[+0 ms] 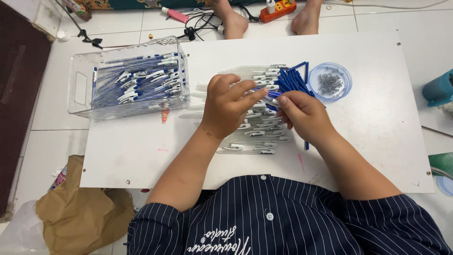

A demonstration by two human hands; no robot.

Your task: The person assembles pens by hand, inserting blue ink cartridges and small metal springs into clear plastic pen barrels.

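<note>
While a white board (377, 118) carries a clear bin (85, 89) already stocked with finished pens and a pile of loose barrels (257, 127) awaits, the left hand (226, 106) and right hand (302, 113) both pinch one pen (270, 98) beside a dish of springs (330, 82).

Left hand (226, 106) and right hand (302, 113) cover middle of clear-and-blue pen-part pile (264, 78); part between fingertips too small to identify | small metal pieces in round blue plastic dish (347, 78) unresolved | teal object (439, 89) cut by right edge
</note>
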